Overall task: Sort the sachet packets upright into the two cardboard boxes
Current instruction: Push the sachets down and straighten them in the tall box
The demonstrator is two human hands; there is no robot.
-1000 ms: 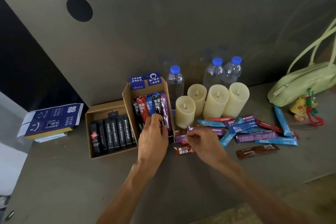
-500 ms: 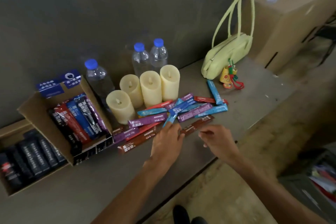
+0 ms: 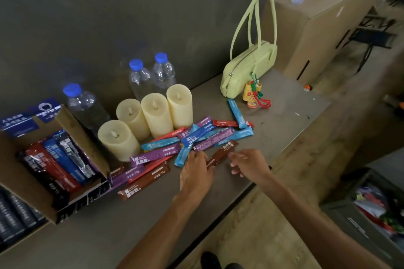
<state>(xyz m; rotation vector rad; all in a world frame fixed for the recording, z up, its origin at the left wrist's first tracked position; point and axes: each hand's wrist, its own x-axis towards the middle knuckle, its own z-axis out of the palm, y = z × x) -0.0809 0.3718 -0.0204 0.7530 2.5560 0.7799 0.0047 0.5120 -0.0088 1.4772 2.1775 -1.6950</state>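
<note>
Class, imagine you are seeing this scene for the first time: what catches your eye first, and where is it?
A bright scatter of sachets lies in the middle, with the left hand and right hand at its near edge. Behind it stand four cream candles, and a pale green bag sits at the back right.

At centre frame, the left hand (image 3: 196, 172) lies flat on the counter (image 3: 284, 116), its fingers (image 3: 202, 156) touching a brown sachet (image 3: 225, 150) at the near edge of the loose sachets (image 3: 203, 135). The right hand (image 3: 250, 165) hovers just right of it, loosely curled and holding nothing. At left, a cardboard box (image 3: 72, 124) holds upright coloured sachets (image 3: 59, 159). Four candles (image 3: 157, 113) and three water bottles (image 3: 140, 78) stand behind the pile.
</note>
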